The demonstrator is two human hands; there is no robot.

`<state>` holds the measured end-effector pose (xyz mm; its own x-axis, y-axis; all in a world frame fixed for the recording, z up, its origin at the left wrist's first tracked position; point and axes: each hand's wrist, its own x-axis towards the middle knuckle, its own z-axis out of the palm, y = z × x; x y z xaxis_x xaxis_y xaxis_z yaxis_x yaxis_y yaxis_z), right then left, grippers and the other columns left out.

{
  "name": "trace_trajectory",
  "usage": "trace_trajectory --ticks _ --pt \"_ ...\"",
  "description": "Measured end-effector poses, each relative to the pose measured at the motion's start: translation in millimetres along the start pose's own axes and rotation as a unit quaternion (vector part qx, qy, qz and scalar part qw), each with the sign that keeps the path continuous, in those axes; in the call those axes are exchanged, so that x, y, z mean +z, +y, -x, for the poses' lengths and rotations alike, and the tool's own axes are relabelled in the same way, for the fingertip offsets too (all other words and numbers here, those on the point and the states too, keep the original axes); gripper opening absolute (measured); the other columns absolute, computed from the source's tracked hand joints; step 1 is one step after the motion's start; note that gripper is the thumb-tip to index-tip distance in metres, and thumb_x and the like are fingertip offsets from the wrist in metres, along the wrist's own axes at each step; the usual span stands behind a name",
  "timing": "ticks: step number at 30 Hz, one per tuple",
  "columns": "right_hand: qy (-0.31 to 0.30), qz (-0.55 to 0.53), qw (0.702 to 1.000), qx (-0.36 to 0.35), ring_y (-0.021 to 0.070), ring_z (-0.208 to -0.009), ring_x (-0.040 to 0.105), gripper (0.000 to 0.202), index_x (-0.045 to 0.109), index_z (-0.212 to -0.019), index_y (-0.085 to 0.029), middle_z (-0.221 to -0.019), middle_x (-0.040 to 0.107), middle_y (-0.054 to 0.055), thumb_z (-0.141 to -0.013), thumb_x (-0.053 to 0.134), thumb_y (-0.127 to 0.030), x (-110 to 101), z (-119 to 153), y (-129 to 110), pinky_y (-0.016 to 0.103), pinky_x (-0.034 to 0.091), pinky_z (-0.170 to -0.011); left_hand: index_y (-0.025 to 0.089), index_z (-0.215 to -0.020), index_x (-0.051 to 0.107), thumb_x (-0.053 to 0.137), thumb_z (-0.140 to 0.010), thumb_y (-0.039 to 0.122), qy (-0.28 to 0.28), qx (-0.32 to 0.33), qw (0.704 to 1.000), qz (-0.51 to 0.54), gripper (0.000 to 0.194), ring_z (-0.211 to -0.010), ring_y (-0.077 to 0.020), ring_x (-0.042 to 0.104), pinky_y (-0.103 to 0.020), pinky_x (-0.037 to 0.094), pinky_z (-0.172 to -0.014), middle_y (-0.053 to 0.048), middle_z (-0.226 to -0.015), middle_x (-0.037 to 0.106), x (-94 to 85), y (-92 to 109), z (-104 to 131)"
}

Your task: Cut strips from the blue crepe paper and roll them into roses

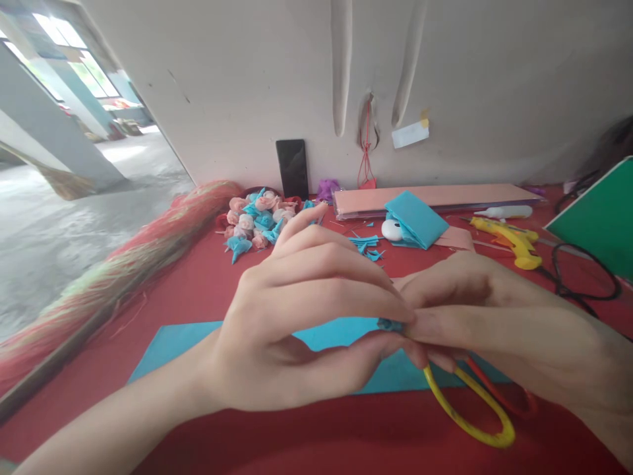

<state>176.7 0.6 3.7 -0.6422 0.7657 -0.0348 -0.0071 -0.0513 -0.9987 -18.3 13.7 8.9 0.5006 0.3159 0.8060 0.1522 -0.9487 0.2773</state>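
My left hand [297, 316] is closed, thumb and index finger pinching a small twisted piece of blue crepe paper [388, 324]. My right hand [475, 323] meets it from the right, its fingertips pressed together at the other end of that piece. Yellow-and-red-handled scissors [489, 432] stick out below the right hand, seemingly held in its fingers; their blades are hidden. Under both hands lies a wide strip of blue crepe paper [173, 346] on a red-covered table [237, 442].
Several pink, white and blue paper roses [254, 221] are heaped at the back left, beside a phone [293, 168] leaning on the board. Folded blue paper [417, 220], pink paper [445, 196] and a yellow glue gun [512, 239] with a black cord lie at the back right.
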Motion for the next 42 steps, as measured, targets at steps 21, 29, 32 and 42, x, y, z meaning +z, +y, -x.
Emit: trace_trajectory --ticks 21,29,32,42 --pt "-0.004 -0.006 1.000 0.018 0.0065 -0.053 0.048 0.019 0.071 -0.064 -0.021 -0.057 0.059 -0.004 -0.081 0.063 -0.020 -2 2 -1 0.017 0.033 -0.045 0.023 -0.080 0.059 0.065 -0.081 0.017 -0.009 0.031 0.993 -0.109 0.008 -0.067 -0.0123 0.060 -0.036 0.052 -0.081 0.006 -0.069 0.070 -5.2 4 -3" --pt "-0.016 -0.013 0.999 0.050 0.0059 -0.051 0.043 0.023 0.067 -0.060 -0.017 -0.054 0.054 -0.003 -0.081 0.064 -0.026 1 0 -7 0.018 0.030 -0.045 0.023 -0.079 0.062 0.066 -0.080 0.016 -0.004 0.042 0.993 -0.109 0.009 -0.067 -0.0116 0.061 -0.045 0.039 -0.111 0.007 -0.068 0.071 -5.4 3 -3" --pt "-0.017 -0.010 0.998 0.052 0.0053 -0.049 0.041 0.023 0.067 -0.060 -0.017 -0.052 0.053 -0.004 -0.081 0.064 -0.026 1 1 -7 0.017 0.029 -0.044 0.023 -0.079 0.062 0.065 -0.080 0.013 0.000 0.043 0.994 -0.105 0.010 -0.068 -0.0113 0.061 -0.045 0.041 -0.110 0.007 -0.071 0.071 -5.9 3 -3" --pt "-0.016 -0.024 0.998 0.061 0.0059 -0.050 0.042 0.023 0.067 -0.060 -0.017 -0.053 0.054 -0.002 -0.080 0.063 -0.026 0 -2 -6 0.017 0.031 -0.045 0.027 -0.067 0.058 0.060 -0.076 0.012 0.015 0.050 0.989 -0.140 0.017 -0.059 -0.0133 0.061 -0.046 0.049 -0.103 0.010 -0.061 0.071 -5.3 5 -10"
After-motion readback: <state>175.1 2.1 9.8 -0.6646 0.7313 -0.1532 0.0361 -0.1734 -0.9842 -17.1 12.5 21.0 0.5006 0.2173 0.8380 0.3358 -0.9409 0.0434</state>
